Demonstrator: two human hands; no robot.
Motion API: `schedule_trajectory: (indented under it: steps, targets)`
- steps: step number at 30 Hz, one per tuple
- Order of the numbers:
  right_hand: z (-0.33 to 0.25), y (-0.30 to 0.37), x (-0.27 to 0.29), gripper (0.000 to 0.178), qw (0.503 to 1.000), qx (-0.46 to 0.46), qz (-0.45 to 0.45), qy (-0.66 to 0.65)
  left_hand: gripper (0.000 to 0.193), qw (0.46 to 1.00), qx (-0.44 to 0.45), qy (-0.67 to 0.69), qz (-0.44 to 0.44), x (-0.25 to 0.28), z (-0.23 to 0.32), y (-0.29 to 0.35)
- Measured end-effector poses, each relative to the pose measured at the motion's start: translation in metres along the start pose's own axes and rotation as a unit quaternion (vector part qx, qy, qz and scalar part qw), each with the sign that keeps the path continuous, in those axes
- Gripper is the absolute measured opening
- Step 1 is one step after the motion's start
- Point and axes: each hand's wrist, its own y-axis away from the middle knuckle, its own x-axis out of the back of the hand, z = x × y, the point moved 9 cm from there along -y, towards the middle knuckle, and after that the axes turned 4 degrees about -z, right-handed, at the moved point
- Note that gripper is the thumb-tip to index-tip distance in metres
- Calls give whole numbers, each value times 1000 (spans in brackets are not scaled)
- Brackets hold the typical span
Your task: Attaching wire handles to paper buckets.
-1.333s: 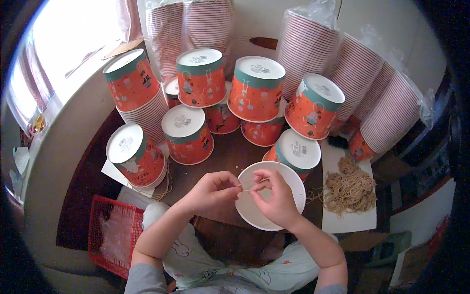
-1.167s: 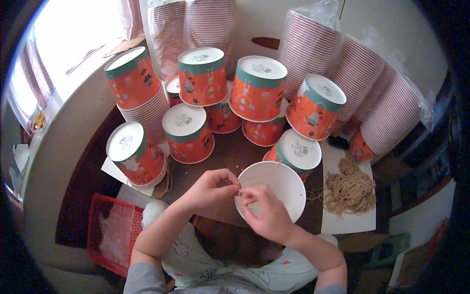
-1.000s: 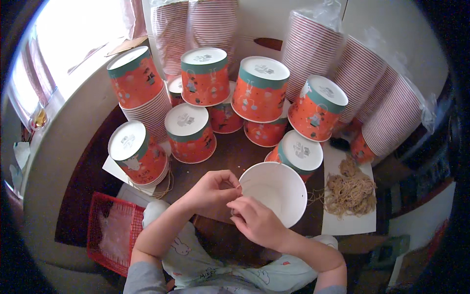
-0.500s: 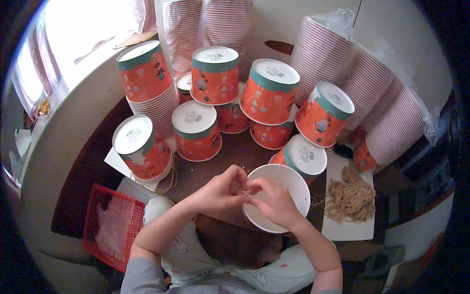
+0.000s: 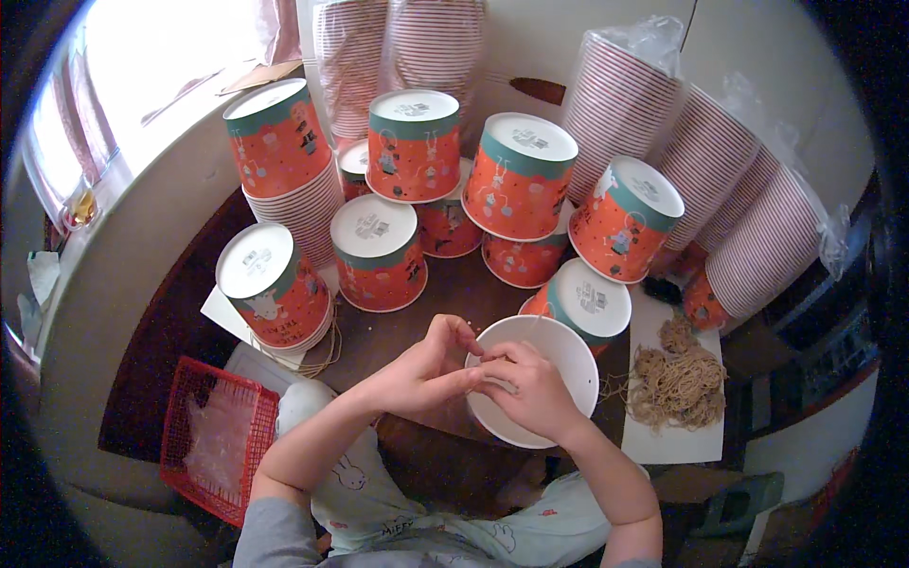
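Observation:
A white-lined paper bucket stands mouth up in front of me, with a small dark hole near its right rim. My left hand is at the bucket's left rim, fingers bent and thumb stretched toward the other hand. Over the bucket's mouth, my right hand is closed, its fingertips meeting those of the left. Whatever lies pinched between the fingertips is hidden or too small to name. A thin pale strand shows by the far rim. Right of the bucket, a tangled heap of tan twine lies on a white sheet.
Several upturned orange buckets with green bands fill the brown table. Tall bagged stacks of buckets lean at the back and right. A red plastic basket holding clear plastic is at my left. Loose twine lies by the left bucket.
My right fingers have curled further in and now cover the pinch point, where a tan bit showed before. The left hand has barely shifted. The bucket stays in place.

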Motion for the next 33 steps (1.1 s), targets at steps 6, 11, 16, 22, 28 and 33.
schedule_trajectory:
  steps: [6, 11, 16, 22, 28, 33]
  targets:
    - [-6, 0, 2, 10, 997, 28, 15, 68, 41, 1000, -27, 2, 16, 3, 5, 0]
    - [3, 0, 2, 12, 1000, 3, 13, 26, 22, 987, 17, -65, 144, 33, 5, 12]
    - [8, 1, 3, 11, 1000, -10, 19, 8, 20, 957, 63, -280, 29, 21, 8, 11]
    - [8, 0, 2, 11, 1000, -12, 25, -14, 22, 926, 93, -365, -1, 12, -6, 11]
    - [12, 0, 2, 10, 999, -21, 29, -1, 14, 947, 21, -295, 128, 23, 20, 13]
    - [11, 1, 2, 9, 999, -23, 28, -1, 13, 953, -31, -262, 149, 20, 21, 13]
